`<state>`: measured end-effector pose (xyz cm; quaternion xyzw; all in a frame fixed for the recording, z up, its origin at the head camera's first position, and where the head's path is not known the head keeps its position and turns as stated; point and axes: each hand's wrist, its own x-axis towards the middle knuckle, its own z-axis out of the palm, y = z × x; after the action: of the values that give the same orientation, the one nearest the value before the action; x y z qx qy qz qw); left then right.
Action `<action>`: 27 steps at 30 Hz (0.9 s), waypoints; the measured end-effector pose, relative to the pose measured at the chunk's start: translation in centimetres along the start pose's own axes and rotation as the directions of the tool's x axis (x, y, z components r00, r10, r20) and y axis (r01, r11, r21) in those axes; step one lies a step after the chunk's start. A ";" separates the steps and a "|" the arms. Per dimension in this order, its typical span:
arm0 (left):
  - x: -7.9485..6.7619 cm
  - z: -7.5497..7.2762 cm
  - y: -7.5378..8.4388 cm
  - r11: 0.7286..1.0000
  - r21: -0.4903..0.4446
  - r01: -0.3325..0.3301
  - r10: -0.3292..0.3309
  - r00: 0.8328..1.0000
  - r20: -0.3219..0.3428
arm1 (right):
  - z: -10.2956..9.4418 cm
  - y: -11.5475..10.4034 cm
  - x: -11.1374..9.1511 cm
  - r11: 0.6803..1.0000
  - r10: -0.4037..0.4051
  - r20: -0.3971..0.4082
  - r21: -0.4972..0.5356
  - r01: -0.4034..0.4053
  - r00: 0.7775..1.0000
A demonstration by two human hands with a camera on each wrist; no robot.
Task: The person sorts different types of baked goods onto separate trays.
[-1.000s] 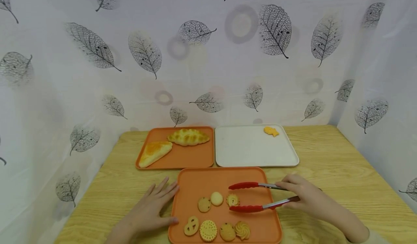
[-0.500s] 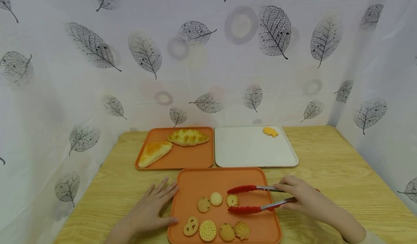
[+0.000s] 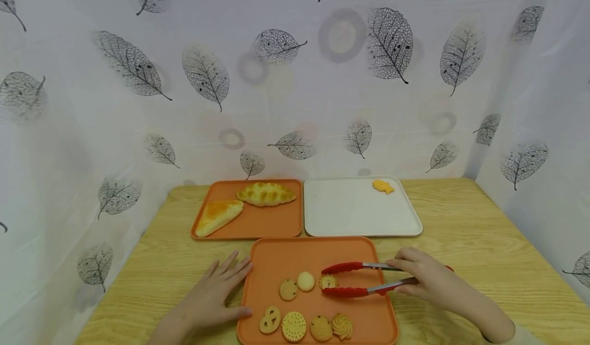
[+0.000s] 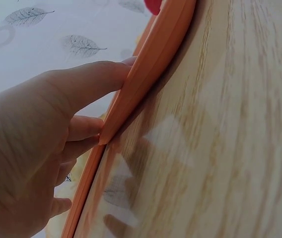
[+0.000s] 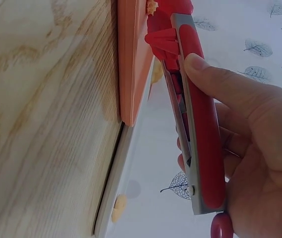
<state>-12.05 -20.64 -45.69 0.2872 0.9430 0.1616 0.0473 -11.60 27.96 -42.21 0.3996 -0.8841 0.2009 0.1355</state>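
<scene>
My left hand (image 3: 212, 296) lies with fairly straight, spread fingers at the left edge of the near orange tray (image 3: 286, 255). In the left wrist view, its thumb and fingertips touch the tray's rim (image 4: 136, 82). My right hand (image 3: 428, 276) grips red-tipped metal tongs (image 5: 200, 114), thumb on the red handle. The tongs' red tips reach over the tray, either side of a scalloped round cookie (image 3: 328, 282); the lower tip overlaps its edge in the head view. Left of it lie a plain round cookie (image 3: 306, 281) and a speckled cookie (image 3: 289, 289).
Along the tray's front lie a pretzel-shaped cookie (image 3: 270, 320), a dotted round cookie (image 3: 294, 327), another speckled cookie (image 3: 321, 328) and a swirl cookie (image 3: 342, 326). Behind stand an orange tray (image 3: 272, 227) with two breads and a white tray (image 3: 355, 212) holding a fish-shaped cracker (image 3: 383, 186).
The tongs have shifted slightly left, and their lower tip has moved up toward the scalloped cookie, narrowing the gap between the tips. My left hand has stayed at the tray's edge.
</scene>
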 end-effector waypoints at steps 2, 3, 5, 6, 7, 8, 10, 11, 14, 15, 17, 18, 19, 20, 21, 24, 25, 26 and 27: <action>0.0 0.0 0.0 1.000 0.006 -0.008 0.008 1.000 -0.009 | 0.0 0.0 0.0 1.000 -0.007 -0.009 0.000 0.007 1.000; 0.0 0.0 0.0 1.000 0.007 -0.012 0.012 1.000 -0.012 | 0.0 0.0 0.0 1.000 -0.012 -0.016 -0.002 0.012 1.000; 0.0 0.0 0.0 1.000 0.010 -0.018 0.019 1.000 -0.018 | -0.1 -0.1 0.0 1.000 -0.020 -0.035 -0.016 0.020 0.999; -0.1 0.0 0.1 1.000 0.008 -0.019 0.019 1.000 -0.017 | -0.1 -0.1 0.0 1.000 -0.022 -0.043 -0.022 0.021 0.999; -0.1 -0.1 0.1 1.000 0.006 -0.019 0.019 1.000 -0.014 | -0.2 -0.1 0.0 0.999 -0.021 -0.051 -0.033 0.019 0.998; -0.1 -0.1 0.1 1.000 0.009 -0.021 0.021 1.000 -0.012 | -0.3 -0.1 -0.1 0.999 -0.016 -0.055 -0.037 0.014 0.998; -0.1 -0.2 0.1 1.000 0.009 -0.020 0.020 1.000 -0.004 | -0.5 0.0 -0.2 0.998 -0.007 -0.069 -0.063 0.002 0.998; -0.1 -0.2 0.1 1.000 0.008 -0.019 0.019 1.000 0.002 | -0.6 0.0 -0.2 0.997 0.000 -0.075 -0.074 -0.005 0.997; 0.0 -0.3 0.2 1.000 0.004 -0.016 0.016 1.000 0.010 | -1.0 0.1 -0.3 0.994 0.016 -0.094 -0.104 -0.026 0.995; 0.0 -0.3 0.2 1.000 0.000 -0.014 0.014 1.000 0.012 | -1.2 0.2 -0.3 0.992 0.019 -0.105 -0.118 -0.031 0.994; 0.0 -0.4 0.2 1.000 -0.004 -0.012 0.012 1.000 0.013 | -1.5 0.4 -0.4 0.991 0.026 -0.118 -0.126 -0.041 0.993; 0.0 -0.4 0.2 1.000 -0.005 -0.010 0.010 1.000 0.013 | -1.7 0.5 -0.4 0.990 0.027 -0.125 -0.132 -0.043 0.992; 0.0 -0.4 0.2 1.000 -0.006 -0.010 0.010 1.000 0.013 | -1.9 0.6 -0.5 0.989 0.027 -0.133 -0.138 -0.046 0.991; 0.0 -0.4 0.2 1.000 -0.004 -0.010 0.010 1.000 0.012 | -2.0 0.7 -0.5 0.989 0.027 -0.143 -0.140 -0.048 0.989; 0.0 -0.4 0.2 1.000 0.000 -0.011 0.011 1.000 0.011 | -2.2 0.9 -0.6 0.988 0.023 -0.152 -0.145 -0.046 0.988; -0.1 -0.4 0.2 1.000 0.009 -0.012 0.012 1.000 0.006 | -2.8 1.5 -0.7 0.987 0.011 -0.185 -0.157 -0.041 0.983; 0.0 -0.3 0.2 1.000 0.011 -0.013 0.013 1.000 0.005 | -3.0 1.8 -0.8 0.986 0.011 -0.194 -0.159 -0.043 0.981; 0.0 -0.3 0.1 1.000 0.015 -0.013 0.013 1.000 0.004 | -3.2 2.0 -0.9 0.986 0.010 -0.206 -0.162 -0.045 0.978; 0.0 -0.3 0.1 1.000 0.017 -0.013 0.013 1.000 0.002 | -3.4 2.3 -0.9 0.984 0.013 -0.217 -0.172 -0.051 0.976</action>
<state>-12.02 -20.64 -45.37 0.2938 0.9424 0.1535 0.0448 -12.46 31.53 -40.13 0.3476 -0.8848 0.1659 0.2621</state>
